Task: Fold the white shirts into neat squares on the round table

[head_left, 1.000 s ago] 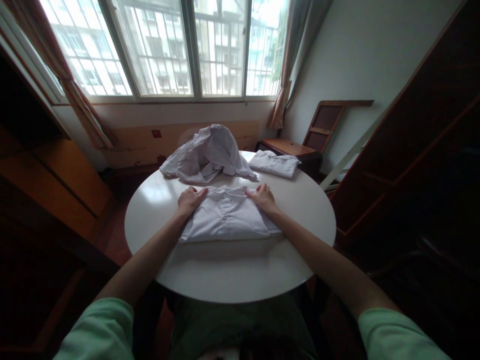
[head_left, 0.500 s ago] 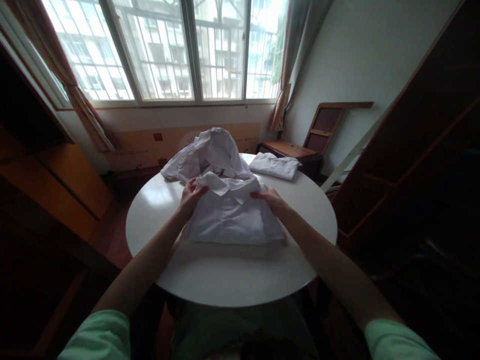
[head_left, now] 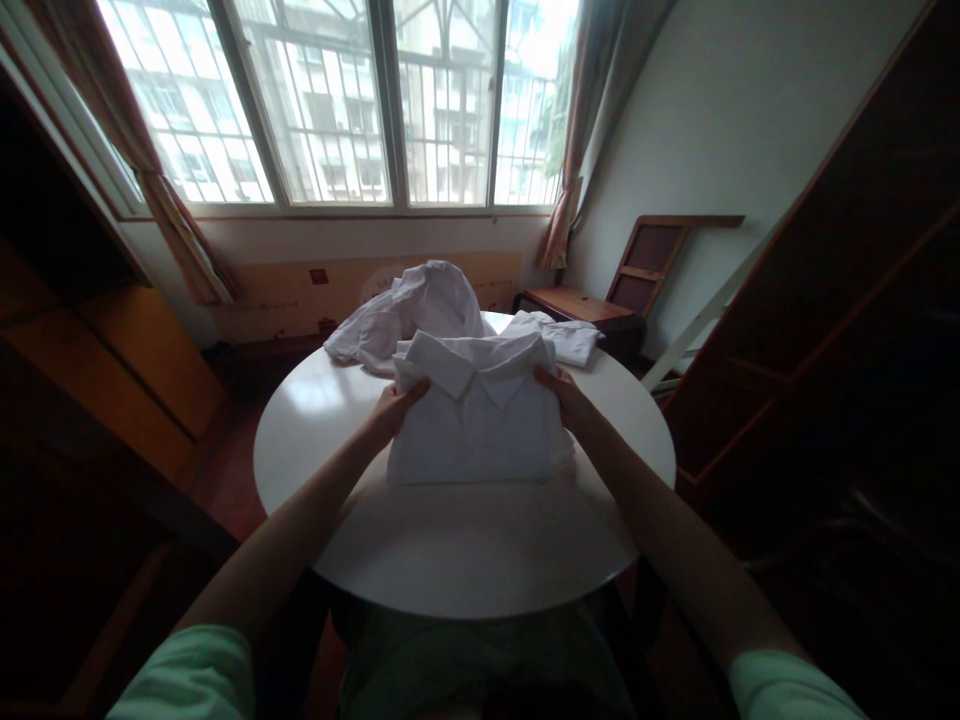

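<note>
left hand [head_left: 394, 408]: gripping the left edge of the folded white shirt [head_left: 472, 425], just under the collar. Fingers are curling shut around the cloth, thumb on the front face, other fingers hidden behind.

right hand [head_left: 564, 395]: mirroring it on the shirt's right edge at the same height. Fingers closed on the fabric; only the knuckles and thumb side are showing.

shirt position: I'm holding it tilted up, collar end raised and front facing me, lower edge sitting on or just above the white round table [head_left: 450, 560] — I cannot tell if it is touching.

why held so: I'm pinching both sides near the collar, which is keeping the fold square and stopping the layers from sliding apart — my read, not a seen fact.

collar [head_left: 469, 355]: lying flat and spread, pointing toward me.

crumpled pile [head_left: 409, 310]: loose white garments heaped at the far side of the table, behind the shirt I'm holding, apart from my hands.

folded stack [head_left: 574, 340]: another white garment lying flat at the far right, partly hidden by the raised shirt.

surroundings: window [head_left: 337, 100] with bars straight ahead, wooden chair [head_left: 637, 270] against the wall to the right.
</note>
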`<state>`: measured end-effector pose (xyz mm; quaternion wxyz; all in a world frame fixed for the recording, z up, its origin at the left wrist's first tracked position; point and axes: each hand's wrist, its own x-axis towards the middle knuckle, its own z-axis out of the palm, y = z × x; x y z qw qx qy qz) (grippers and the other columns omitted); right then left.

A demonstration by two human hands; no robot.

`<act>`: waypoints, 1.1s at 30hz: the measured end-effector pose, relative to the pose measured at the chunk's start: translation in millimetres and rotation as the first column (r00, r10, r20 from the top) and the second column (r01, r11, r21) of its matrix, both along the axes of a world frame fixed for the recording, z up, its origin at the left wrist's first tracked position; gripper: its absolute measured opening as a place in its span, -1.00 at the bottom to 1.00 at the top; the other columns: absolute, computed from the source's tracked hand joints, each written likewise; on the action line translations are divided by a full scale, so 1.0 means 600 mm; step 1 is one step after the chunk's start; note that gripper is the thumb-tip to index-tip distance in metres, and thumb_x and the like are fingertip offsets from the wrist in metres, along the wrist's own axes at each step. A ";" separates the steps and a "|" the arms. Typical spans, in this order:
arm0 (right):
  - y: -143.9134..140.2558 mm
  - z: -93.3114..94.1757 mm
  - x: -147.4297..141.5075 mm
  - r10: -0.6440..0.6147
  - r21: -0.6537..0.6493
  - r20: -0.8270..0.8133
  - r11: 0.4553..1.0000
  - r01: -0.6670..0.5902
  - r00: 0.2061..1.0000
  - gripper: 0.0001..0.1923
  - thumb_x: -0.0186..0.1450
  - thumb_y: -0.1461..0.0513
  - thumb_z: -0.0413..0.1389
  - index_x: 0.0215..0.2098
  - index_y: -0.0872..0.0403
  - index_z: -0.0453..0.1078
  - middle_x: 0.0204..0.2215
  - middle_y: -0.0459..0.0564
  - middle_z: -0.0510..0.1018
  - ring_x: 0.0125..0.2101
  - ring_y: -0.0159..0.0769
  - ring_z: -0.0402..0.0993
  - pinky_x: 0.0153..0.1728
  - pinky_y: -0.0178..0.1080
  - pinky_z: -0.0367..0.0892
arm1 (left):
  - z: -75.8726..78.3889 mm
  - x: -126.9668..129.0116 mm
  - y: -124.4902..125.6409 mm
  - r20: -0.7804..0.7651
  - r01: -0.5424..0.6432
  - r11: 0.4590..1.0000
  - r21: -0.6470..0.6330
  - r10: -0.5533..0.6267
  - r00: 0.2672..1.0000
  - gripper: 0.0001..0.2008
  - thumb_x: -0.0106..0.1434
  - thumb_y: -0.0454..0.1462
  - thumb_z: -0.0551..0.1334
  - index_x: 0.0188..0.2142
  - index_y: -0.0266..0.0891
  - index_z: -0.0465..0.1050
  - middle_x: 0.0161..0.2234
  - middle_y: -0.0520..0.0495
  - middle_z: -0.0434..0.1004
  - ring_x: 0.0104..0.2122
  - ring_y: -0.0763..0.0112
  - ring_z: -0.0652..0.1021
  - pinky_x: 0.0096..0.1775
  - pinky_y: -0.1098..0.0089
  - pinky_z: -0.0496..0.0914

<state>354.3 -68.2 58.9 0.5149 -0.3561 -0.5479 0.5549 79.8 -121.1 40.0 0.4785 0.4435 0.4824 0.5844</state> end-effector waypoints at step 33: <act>0.025 -0.041 -0.013 -0.232 -0.149 0.230 0.952 0.269 0.945 -0.75 -0.06 0.26 0.21 -0.38 0.15 0.41 -0.45 -0.02 0.57 -0.42 -0.24 0.47 -0.36 -0.24 0.38 | -0.016 0.018 -0.007 -0.109 0.219 0.973 -0.074 -0.226 0.968 -0.32 -0.21 -0.27 0.41 -0.03 -0.28 0.33 -0.14 -0.19 0.53 -0.25 0.20 0.55 -0.30 0.37 0.43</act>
